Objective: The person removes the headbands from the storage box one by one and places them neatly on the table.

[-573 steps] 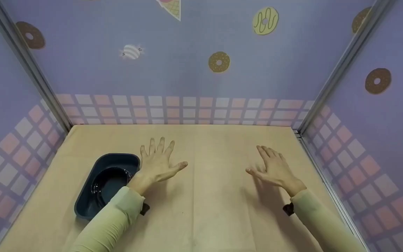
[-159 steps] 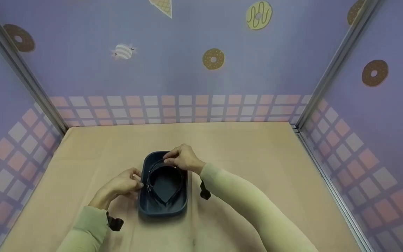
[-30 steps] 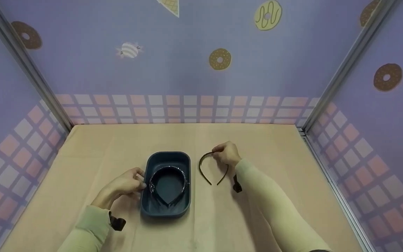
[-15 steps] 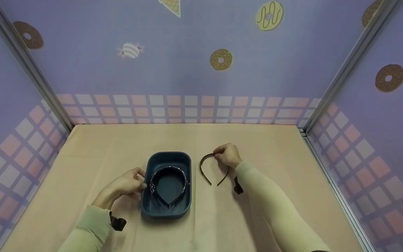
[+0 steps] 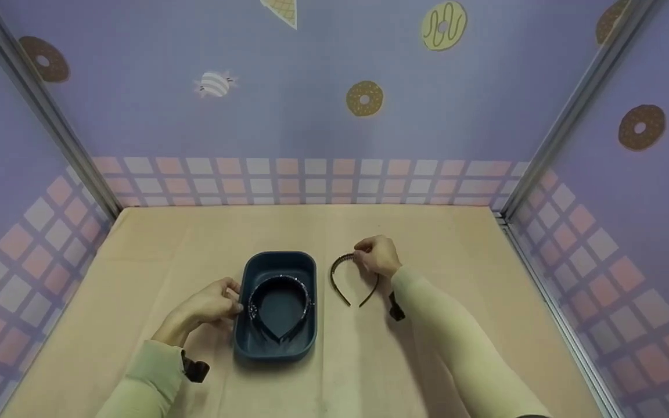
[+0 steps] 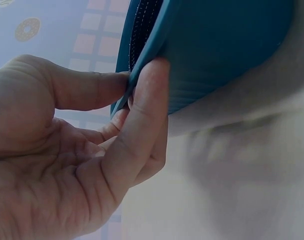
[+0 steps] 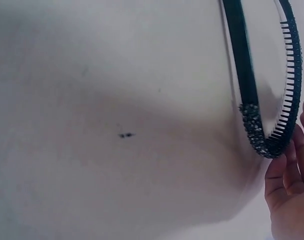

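A dark blue tray (image 5: 243,342) stands left of the middle of the table, its long sides running front to back. Inside it lies a dark, glittery headband (image 5: 255,319). The left hand (image 5: 207,305) pinches the tray's left rim; in the left wrist view the thumb and fingers of that hand (image 6: 92,135) grip the blue wall (image 6: 216,45). To the right of the tray, a thin toothed headband (image 5: 335,278) lies on the cloth with its ends toward the front. The right hand (image 5: 378,255) holds its curved top. In the right wrist view the fingertips touch the headband's bend (image 7: 271,147).
A beige cloth (image 5: 427,348) covers the table. Purple walls with pink and white squares (image 5: 288,186) enclose the back and sides, with metal posts (image 5: 578,104) at the corners. A small dark mark (image 7: 126,135) shows on the cloth in the right wrist view.
Compared with the oldest frame, the tray is nearer the middle, and the left hand grips its rim. The toothed headband now lies outside, to the right, in the right hand. The last second shows almost no movement.
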Action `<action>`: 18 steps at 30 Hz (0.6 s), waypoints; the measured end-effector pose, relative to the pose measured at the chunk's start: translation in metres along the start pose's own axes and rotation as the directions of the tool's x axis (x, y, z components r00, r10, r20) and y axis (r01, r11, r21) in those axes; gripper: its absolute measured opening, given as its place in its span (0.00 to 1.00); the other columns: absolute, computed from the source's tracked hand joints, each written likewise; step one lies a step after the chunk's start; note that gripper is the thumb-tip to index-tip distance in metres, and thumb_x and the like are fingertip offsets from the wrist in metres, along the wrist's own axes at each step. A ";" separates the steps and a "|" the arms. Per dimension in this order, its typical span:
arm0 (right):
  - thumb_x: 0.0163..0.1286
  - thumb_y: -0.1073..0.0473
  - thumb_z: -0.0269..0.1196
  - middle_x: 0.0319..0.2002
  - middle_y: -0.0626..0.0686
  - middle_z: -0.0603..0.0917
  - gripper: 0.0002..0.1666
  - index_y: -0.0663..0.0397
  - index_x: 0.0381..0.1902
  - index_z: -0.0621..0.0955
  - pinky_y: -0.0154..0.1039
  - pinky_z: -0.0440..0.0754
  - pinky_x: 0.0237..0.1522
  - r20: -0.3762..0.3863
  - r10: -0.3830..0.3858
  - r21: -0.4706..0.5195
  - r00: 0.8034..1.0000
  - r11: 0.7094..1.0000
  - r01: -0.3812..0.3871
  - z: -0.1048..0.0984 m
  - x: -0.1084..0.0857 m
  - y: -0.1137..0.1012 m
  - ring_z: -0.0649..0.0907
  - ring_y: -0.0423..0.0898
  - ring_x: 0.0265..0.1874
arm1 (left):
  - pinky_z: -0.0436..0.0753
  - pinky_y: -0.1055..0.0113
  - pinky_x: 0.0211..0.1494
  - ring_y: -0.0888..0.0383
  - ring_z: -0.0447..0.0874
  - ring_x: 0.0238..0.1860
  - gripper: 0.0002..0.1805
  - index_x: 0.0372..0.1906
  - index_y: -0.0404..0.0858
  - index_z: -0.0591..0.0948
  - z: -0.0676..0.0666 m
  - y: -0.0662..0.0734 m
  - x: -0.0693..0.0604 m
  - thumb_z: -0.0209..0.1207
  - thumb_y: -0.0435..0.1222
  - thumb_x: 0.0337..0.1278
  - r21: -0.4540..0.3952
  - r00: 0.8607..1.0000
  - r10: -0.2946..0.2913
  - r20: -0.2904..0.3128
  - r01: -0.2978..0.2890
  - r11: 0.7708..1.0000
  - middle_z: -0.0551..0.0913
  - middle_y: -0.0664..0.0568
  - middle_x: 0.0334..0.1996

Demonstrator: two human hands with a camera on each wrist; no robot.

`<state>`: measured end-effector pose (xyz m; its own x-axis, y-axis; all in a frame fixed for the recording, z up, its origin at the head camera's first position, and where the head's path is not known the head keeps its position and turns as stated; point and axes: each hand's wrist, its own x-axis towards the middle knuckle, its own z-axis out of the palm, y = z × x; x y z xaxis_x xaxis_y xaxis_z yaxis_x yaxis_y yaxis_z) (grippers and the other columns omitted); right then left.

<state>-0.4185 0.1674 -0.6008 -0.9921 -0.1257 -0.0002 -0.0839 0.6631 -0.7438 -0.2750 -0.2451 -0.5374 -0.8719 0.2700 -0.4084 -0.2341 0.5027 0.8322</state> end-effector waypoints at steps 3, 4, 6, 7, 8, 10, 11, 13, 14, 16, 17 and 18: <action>0.79 0.61 0.71 0.52 0.58 0.96 0.13 0.59 0.55 0.93 0.52 0.91 0.62 -0.005 -0.020 0.007 1.000 1.000 0.020 -0.002 0.000 -0.004 0.92 0.55 0.55 | 0.94 0.59 0.37 0.54 0.89 0.37 0.21 0.66 0.27 0.70 0.000 0.000 0.000 0.60 0.26 0.74 0.001 1.000 0.006 -0.001 -0.006 1.000 0.82 0.44 0.43; 0.79 0.61 0.71 0.52 0.58 0.95 0.14 0.60 0.56 0.93 0.53 0.91 0.63 -0.006 -0.024 0.014 1.000 1.000 0.024 -0.003 0.000 -0.005 0.92 0.56 0.55 | 0.94 0.59 0.38 0.54 0.89 0.38 0.21 0.66 0.27 0.70 0.000 0.000 0.000 0.60 0.26 0.74 0.001 1.000 0.007 -0.002 -0.007 1.000 0.82 0.44 0.43; 0.79 0.61 0.71 0.53 0.59 0.95 0.15 0.60 0.57 0.93 0.54 0.91 0.63 -0.001 -0.027 0.025 1.000 0.999 0.027 -0.004 0.000 -0.007 0.92 0.56 0.56 | 0.94 0.58 0.39 0.54 0.90 0.38 0.21 0.66 0.27 0.70 -0.001 -0.001 -0.001 0.60 0.26 0.74 0.005 1.000 0.012 -0.003 -0.012 1.000 0.82 0.44 0.44; 0.79 0.61 0.71 0.54 0.59 0.95 0.15 0.61 0.58 0.92 0.54 0.91 0.64 0.004 -0.026 0.030 1.000 0.999 0.026 -0.004 0.000 -0.008 0.92 0.56 0.56 | 0.94 0.58 0.39 0.54 0.90 0.39 0.21 0.66 0.27 0.70 0.000 -0.001 -0.001 0.60 0.26 0.75 0.004 1.000 0.012 -0.003 -0.012 1.000 0.82 0.43 0.45; 0.78 0.61 0.71 0.55 0.59 0.95 0.16 0.61 0.59 0.92 0.54 0.91 0.64 0.007 -0.026 0.032 1.000 0.999 0.026 -0.004 0.000 -0.009 0.92 0.56 0.56 | 0.94 0.58 0.39 0.54 0.90 0.39 0.22 0.67 0.27 0.70 0.000 -0.001 -0.001 0.60 0.26 0.75 0.002 1.000 0.012 -0.001 -0.012 1.000 0.82 0.43 0.45; 0.79 0.60 0.71 0.56 0.59 0.94 0.17 0.61 0.61 0.91 0.54 0.91 0.64 0.015 -0.031 0.030 0.999 0.999 0.031 -0.005 0.000 -0.011 0.91 0.56 0.57 | 0.94 0.58 0.39 0.54 0.90 0.38 0.22 0.67 0.27 0.69 0.000 -0.001 -0.001 0.59 0.26 0.75 -0.003 1.000 0.011 0.004 -0.011 1.000 0.81 0.43 0.45; 0.79 0.60 0.71 0.56 0.60 0.94 0.18 0.61 0.62 0.91 0.54 0.90 0.64 0.021 -0.035 0.028 0.999 0.999 0.035 -0.005 0.000 -0.012 0.91 0.56 0.58 | 0.94 0.58 0.39 0.54 0.90 0.37 0.22 0.67 0.27 0.69 0.000 -0.001 -0.001 0.60 0.26 0.75 -0.007 1.000 0.011 0.004 -0.011 1.000 0.82 0.43 0.44; 0.79 0.60 0.71 0.57 0.60 0.94 0.19 0.61 0.63 0.90 0.54 0.90 0.65 0.028 -0.042 0.024 0.999 0.999 0.041 -0.005 -0.001 -0.015 0.90 0.57 0.59 | 0.95 0.58 0.39 0.54 0.90 0.36 0.22 0.67 0.27 0.69 0.000 -0.001 0.000 0.60 0.26 0.75 -0.018 1.000 0.005 0.004 -0.005 1.000 0.82 0.44 0.43; 0.79 0.59 0.71 0.58 0.60 0.93 0.20 0.61 0.64 0.90 0.54 0.90 0.65 0.032 -0.047 0.019 0.998 0.999 0.047 -0.005 -0.001 -0.017 0.90 0.57 0.59 | 0.95 0.58 0.39 0.54 0.90 0.36 0.22 0.68 0.27 0.69 0.000 -0.001 0.000 0.60 0.26 0.75 -0.018 1.000 0.007 0.006 -0.007 1.000 0.82 0.44 0.43; 0.80 0.59 0.72 0.58 0.60 0.93 0.20 0.61 0.65 0.89 0.54 0.90 0.65 0.036 -0.049 0.014 0.998 0.999 0.049 -0.006 -0.002 -0.021 0.90 0.57 0.59 | 0.94 0.59 0.38 0.55 0.89 0.35 0.23 0.68 0.27 0.69 0.000 -0.001 0.000 0.60 0.26 0.75 -0.016 1.000 0.011 0.009 -0.011 1.000 0.83 0.44 0.42; 0.80 0.59 0.72 0.58 0.60 0.93 0.20 0.61 0.65 0.89 0.54 0.90 0.65 0.036 -0.049 0.012 0.998 0.999 0.049 -0.006 -0.003 -0.023 0.89 0.57 0.60 | 0.94 0.59 0.38 0.55 0.89 0.34 0.22 0.67 0.27 0.69 0.000 -0.002 0.000 0.60 0.26 0.75 -0.016 1.000 0.011 0.007 -0.011 1.000 0.83 0.44 0.42; 0.80 0.59 0.72 0.59 0.60 0.93 0.20 0.60 0.65 0.89 0.54 0.89 0.65 0.034 -0.051 0.008 0.998 0.999 0.050 -0.006 -0.004 -0.025 0.89 0.57 0.60 | 0.94 0.60 0.37 0.56 0.89 0.34 0.22 0.67 0.27 0.69 0.000 -0.002 0.000 0.60 0.26 0.74 -0.015 1.000 0.013 0.008 -0.013 1.000 0.83 0.44 0.41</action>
<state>-0.4134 0.1557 -0.5778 -0.9827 -0.1845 0.0144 -0.1330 0.6500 -0.7482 -0.2747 -0.2465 -0.5391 -0.8715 0.2832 -0.4003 -0.2290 0.4867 0.8430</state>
